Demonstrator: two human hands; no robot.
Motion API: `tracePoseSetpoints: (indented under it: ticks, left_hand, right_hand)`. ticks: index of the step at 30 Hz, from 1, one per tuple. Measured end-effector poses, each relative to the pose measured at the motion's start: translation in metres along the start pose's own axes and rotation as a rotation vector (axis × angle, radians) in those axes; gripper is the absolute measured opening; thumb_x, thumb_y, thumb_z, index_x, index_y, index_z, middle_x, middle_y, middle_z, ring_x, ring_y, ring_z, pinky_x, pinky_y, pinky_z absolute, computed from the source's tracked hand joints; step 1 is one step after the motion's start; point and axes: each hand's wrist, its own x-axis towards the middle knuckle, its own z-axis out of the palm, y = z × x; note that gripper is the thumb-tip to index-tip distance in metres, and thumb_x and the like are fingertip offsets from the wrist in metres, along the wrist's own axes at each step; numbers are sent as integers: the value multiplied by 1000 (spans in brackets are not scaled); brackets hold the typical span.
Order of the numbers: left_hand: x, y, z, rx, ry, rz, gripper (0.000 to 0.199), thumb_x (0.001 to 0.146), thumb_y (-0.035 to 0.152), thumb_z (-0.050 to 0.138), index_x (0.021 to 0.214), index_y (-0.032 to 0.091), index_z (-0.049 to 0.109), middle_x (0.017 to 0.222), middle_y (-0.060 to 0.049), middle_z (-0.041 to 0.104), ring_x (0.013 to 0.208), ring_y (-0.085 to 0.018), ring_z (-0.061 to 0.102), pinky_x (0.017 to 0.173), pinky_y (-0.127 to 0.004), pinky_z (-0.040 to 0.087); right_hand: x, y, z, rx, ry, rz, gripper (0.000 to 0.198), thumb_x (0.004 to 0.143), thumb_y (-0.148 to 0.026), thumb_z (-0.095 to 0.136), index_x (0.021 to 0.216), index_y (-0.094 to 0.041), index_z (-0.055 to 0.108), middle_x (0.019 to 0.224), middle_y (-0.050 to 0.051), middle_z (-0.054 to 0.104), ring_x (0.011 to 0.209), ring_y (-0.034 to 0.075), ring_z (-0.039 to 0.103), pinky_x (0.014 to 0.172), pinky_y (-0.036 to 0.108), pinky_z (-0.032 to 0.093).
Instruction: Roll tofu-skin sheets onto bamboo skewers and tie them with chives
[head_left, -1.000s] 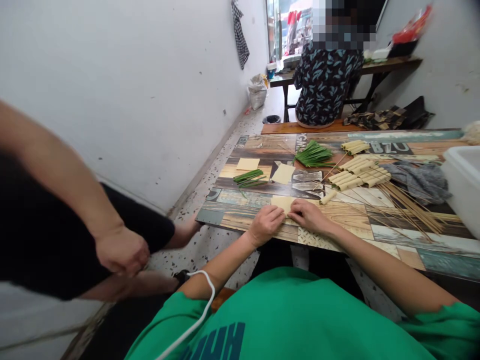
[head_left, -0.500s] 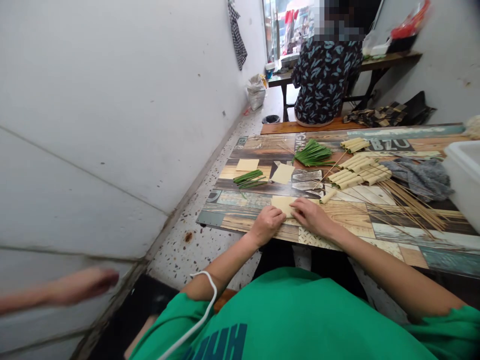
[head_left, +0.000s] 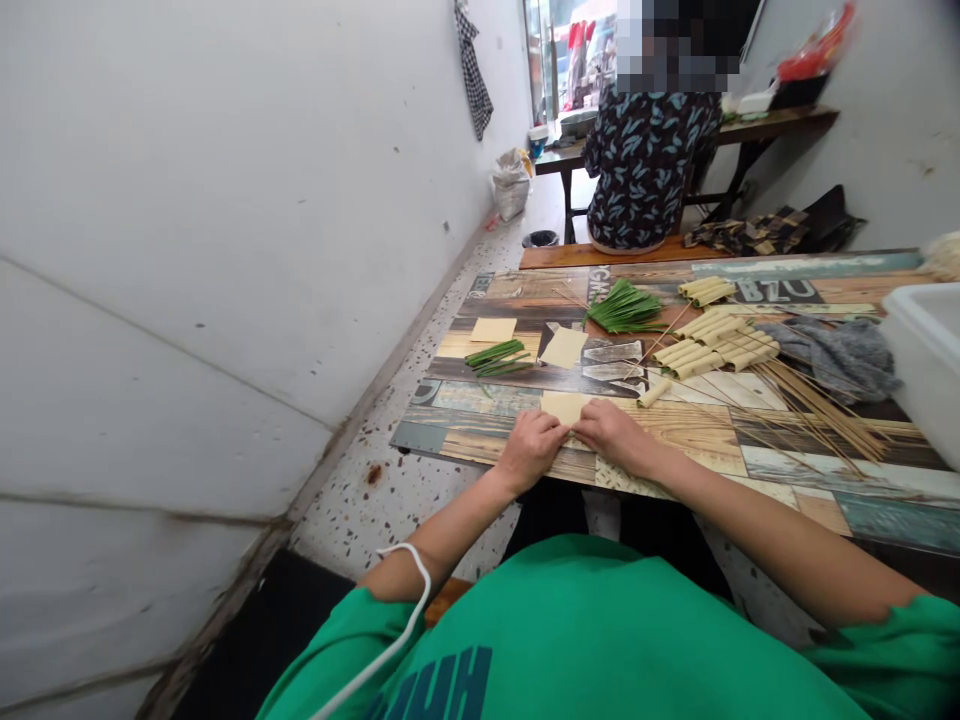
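A pale yellow tofu-skin sheet (head_left: pixel 562 403) lies on the table near its front edge, its near side under my fingers. My left hand (head_left: pixel 531 446) is closed on the near left part, fingers curled. Beside it my right hand (head_left: pixel 616 436) is closed on the near right part, thumb side almost touching the left. Whatever lies under the fingertips is hidden. Just past my right hand rests a single finished roll (head_left: pixel 654 391). Two more flat sheets, one at the left (head_left: pixel 493 329) and another in the middle (head_left: pixel 564 347), lie beyond, next to a short bundle of cut chives (head_left: pixel 498 357).
A larger heap of chives (head_left: pixel 624 308) and stacked rolls (head_left: pixel 720 342) lie farther back. Thin bamboo skewers (head_left: pixel 829 415), a grey cloth (head_left: pixel 840 358) and a white tub (head_left: pixel 926 340) are at the right. A person (head_left: pixel 649 170) sits beyond the table; a wall (head_left: pixel 225 200) runs along the left.
My right hand has shifted slightly left and nearer, closing against the left hand at the sheet's near edge. Another person's blurred arm at the lower left has gone from view.
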Motion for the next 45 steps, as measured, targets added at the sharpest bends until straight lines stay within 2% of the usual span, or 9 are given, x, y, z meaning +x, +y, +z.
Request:
tracePoseSetpoints:
  ticks: [6, 16, 19, 25, 30, 35, 39, 42, 45]
  left_hand:
    - [4, -1, -1, 15, -28, 5, 29, 99, 31, 47, 81, 17, 66, 77, -5, 63, 78, -18, 54, 75, -33, 42]
    - [29, -16, -10, -183, -329, -76, 18, 89, 21, 62, 74, 16, 70, 75, -5, 70, 75, -18, 62, 69, -30, 40]
    - [27, -13, -11, -187, -309, -143, 15, 89, 25, 64, 78, 19, 72, 71, -3, 70, 70, -17, 61, 68, -30, 37]
    - [12, 9, -13, 53, -106, -152, 19, 91, 34, 63, 80, 18, 67, 77, -4, 69, 83, -20, 58, 81, -38, 30]
    - [11, 13, -14, 136, -147, -126, 25, 99, 29, 51, 80, 20, 63, 79, -1, 67, 86, -17, 54, 85, -39, 24]
    - [16, 6, -15, 108, -255, -76, 24, 99, 22, 47, 81, 19, 63, 79, -2, 65, 86, -18, 52, 82, -38, 25]
    - [19, 5, -15, 123, -271, -87, 25, 98, 22, 50, 77, 18, 62, 77, -3, 64, 86, -18, 51, 79, -39, 25]
    - [19, 6, -14, 133, -250, -91, 25, 97, 22, 52, 75, 19, 62, 77, -3, 63, 86, -18, 51, 79, -39, 24]
    - [17, 8, -12, 158, -214, -93, 25, 98, 26, 50, 77, 19, 62, 79, -3, 64, 87, -18, 51, 79, -39, 24]
  right_hand:
    - [9, 9, -9, 209, -88, 19, 23, 91, -18, 57, 74, -16, 72, 71, 5, 58, 70, 15, 49, 65, 28, 34]
    - [12, -7, -7, -121, -104, -3, 26, 95, -21, 52, 76, -14, 69, 74, 9, 59, 76, 19, 47, 68, 32, 32]
    - [16, -1, -6, -67, -154, -33, 29, 94, -20, 51, 72, -14, 68, 72, 8, 60, 71, 18, 47, 66, 31, 32]
    - [28, 14, -15, 169, -242, -33, 30, 91, -21, 54, 65, -14, 68, 71, 7, 62, 65, 14, 49, 64, 28, 34]
    - [32, 18, -23, 285, -296, -29, 25, 90, -20, 55, 71, -14, 70, 73, 7, 63, 73, 16, 53, 69, 26, 37]
    - [23, 10, -20, 78, -242, -14, 24, 94, -22, 54, 77, -13, 69, 74, 8, 63, 73, 17, 50, 70, 29, 34]
    - [11, 6, -11, -150, -170, -168, 23, 96, -19, 50, 83, -12, 68, 79, 9, 63, 79, 20, 47, 73, 32, 31]
    - [7, 7, -7, -176, -121, -225, 24, 97, -19, 48, 83, -13, 67, 80, 8, 62, 80, 19, 44, 72, 33, 28]
    - [8, 10, -7, -136, -91, -172, 30, 98, -24, 47, 77, -15, 66, 78, 7, 60, 80, 19, 42, 71, 32, 26]
